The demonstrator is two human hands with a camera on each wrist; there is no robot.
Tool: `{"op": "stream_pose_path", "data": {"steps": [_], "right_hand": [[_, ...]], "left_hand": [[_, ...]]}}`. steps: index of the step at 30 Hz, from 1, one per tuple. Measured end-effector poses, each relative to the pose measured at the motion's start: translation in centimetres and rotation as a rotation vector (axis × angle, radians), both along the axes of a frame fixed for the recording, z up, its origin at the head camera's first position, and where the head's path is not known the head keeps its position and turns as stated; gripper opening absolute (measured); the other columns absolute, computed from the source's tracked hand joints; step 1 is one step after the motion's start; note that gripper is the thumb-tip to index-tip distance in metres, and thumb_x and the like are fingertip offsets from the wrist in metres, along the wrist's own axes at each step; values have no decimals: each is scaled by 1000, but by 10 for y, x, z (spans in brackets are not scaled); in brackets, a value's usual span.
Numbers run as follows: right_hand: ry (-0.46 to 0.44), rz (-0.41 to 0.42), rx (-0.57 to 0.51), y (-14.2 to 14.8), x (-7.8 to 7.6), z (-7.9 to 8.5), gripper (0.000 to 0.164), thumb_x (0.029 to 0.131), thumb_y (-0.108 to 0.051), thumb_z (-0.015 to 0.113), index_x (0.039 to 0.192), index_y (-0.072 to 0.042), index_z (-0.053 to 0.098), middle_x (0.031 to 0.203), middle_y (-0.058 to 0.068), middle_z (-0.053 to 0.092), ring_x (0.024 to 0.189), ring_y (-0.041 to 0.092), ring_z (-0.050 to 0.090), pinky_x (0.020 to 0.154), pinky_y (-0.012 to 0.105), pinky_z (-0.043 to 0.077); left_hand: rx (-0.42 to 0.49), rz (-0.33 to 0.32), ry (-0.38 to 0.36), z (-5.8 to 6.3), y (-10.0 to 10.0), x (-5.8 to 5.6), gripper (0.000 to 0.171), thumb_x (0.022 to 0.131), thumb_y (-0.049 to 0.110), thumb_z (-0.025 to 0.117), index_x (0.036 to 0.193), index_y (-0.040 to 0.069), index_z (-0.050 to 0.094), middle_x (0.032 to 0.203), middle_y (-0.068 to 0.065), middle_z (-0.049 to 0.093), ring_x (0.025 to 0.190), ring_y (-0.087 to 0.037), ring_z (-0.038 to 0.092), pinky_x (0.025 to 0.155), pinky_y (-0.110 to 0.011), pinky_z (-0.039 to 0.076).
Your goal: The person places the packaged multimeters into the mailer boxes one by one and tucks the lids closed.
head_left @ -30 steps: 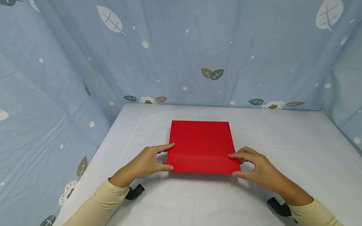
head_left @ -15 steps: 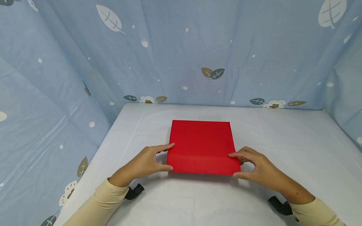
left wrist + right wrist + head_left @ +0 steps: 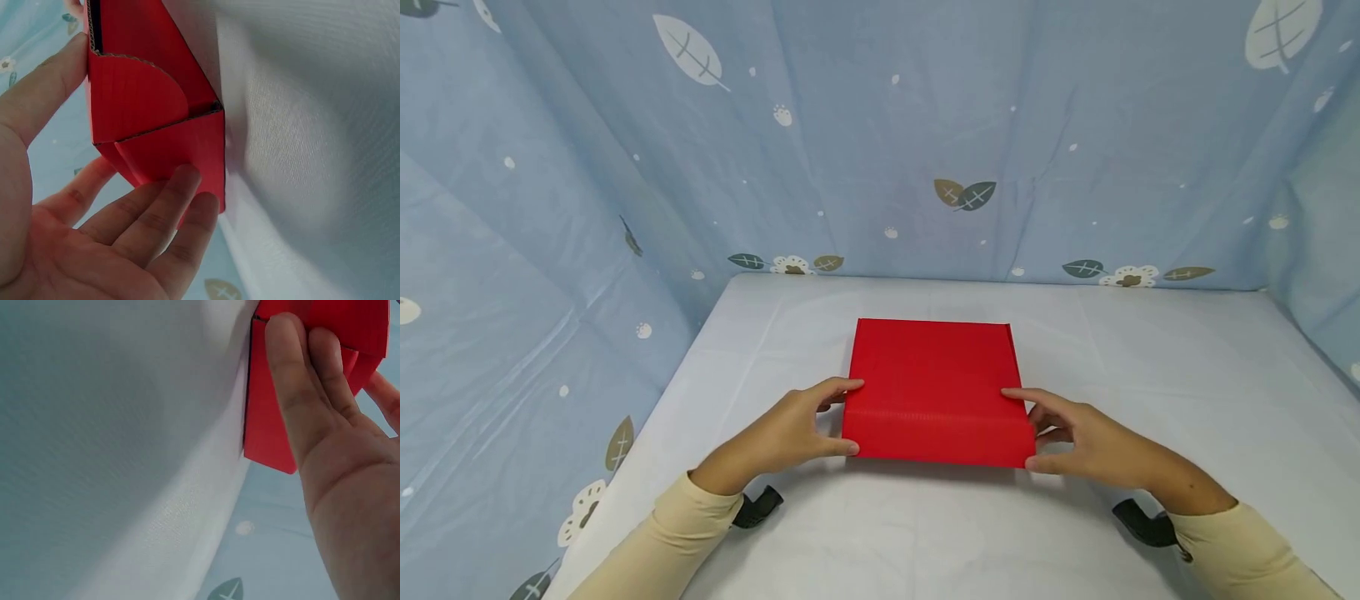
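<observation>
A red cardboard box (image 3: 937,367) lies on the white cloth between both hands, its lid on top. My left hand (image 3: 793,429) holds the left side, thumb at the front corner and index fingertip on the lid's edge. In the left wrist view the other fingers press a side panel (image 3: 175,147) beside a rounded flap (image 3: 137,87). On the right, my right hand (image 3: 1086,437) holds the box with its thumb at the front corner and index finger over the lid. Fingers (image 3: 294,375) lie along the right side in the right wrist view.
A white cloth (image 3: 917,533) covers the table. Blue leaf-print curtains (image 3: 865,150) stand behind and at both sides. Black straps or mounts (image 3: 758,507) show beneath both sleeved wrists.
My right hand has shifted, its index fingertip moving farther back along the lid and its thumb slightly right. The ribbed band near the lid's front looks smoother. My left hand stays nearly still.
</observation>
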State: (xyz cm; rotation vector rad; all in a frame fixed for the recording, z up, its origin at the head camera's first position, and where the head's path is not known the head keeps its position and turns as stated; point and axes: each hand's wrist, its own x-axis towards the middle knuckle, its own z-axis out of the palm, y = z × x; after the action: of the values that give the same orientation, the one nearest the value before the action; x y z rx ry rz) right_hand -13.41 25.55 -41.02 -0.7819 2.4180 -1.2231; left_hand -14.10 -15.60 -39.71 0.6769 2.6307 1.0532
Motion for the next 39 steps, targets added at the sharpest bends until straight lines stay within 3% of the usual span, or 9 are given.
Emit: {"op": "stream_pose_path", "data": {"steps": [6, 11, 15, 22, 26, 32, 39], "right_hand": [[93, -55, 44, -1, 4, 2, 84, 80, -34, 85, 151, -24, 41, 115, -5, 62, 104, 11, 62, 90, 30, 57], [118, -54, 134, -7, 1, 1, 89, 79, -34, 85, 153, -20, 37, 126, 3, 59, 104, 16, 61, 82, 28, 57], [121, -74, 210, -9, -2, 2, 97, 77, -34, 86, 156, -19, 32, 117, 1, 60, 100, 16, 59, 76, 25, 56], [130, -98, 265, -13, -9, 4, 102, 76, -33, 88, 158, -17, 28, 109, -3, 63, 96, 15, 59, 71, 24, 55], [154, -141, 293, -21, -9, 3, 98, 75, -27, 89, 154, -11, 34, 117, 4, 65, 100, 17, 62, 72, 25, 57], [353, -210, 395, -34, -3, -4, 89, 71, -16, 91, 146, -6, 43, 127, 20, 64, 111, 35, 66, 81, 39, 61], [453, -230, 415, -39, 1, -4, 86, 69, -12, 91, 144, -6, 47, 121, 20, 68, 105, 34, 69, 78, 39, 61]], "left_hand": [[0, 4, 8, -1, -1, -1, 81, 79, 32, 86, 149, 20, 46, 145, 1, 56, 129, -26, 58, 105, -45, 49], [-45, 23, 59, -2, 3, -2, 81, 77, 27, 88, 147, 18, 48, 145, 1, 57, 132, -26, 55, 104, -45, 50], [-90, 35, 89, -2, 9, -4, 81, 76, 24, 89, 145, 17, 48, 141, -1, 59, 130, -24, 56, 102, -44, 52], [-244, 55, 132, -1, 17, -10, 99, 74, 27, 90, 156, 15, 35, 124, -4, 68, 97, -15, 63, 84, -30, 53], [-313, 83, 207, -3, 23, -10, 96, 73, 27, 91, 153, 11, 41, 116, -6, 71, 90, -15, 63, 80, -27, 53], [-342, 143, 344, -7, 34, -5, 89, 71, 21, 91, 147, 6, 48, 114, -12, 73, 97, -23, 71, 82, -31, 59], [-333, 187, 472, -12, 41, -1, 80, 70, 15, 92, 140, 2, 55, 106, -15, 75, 87, -26, 73, 77, -33, 60]]}}
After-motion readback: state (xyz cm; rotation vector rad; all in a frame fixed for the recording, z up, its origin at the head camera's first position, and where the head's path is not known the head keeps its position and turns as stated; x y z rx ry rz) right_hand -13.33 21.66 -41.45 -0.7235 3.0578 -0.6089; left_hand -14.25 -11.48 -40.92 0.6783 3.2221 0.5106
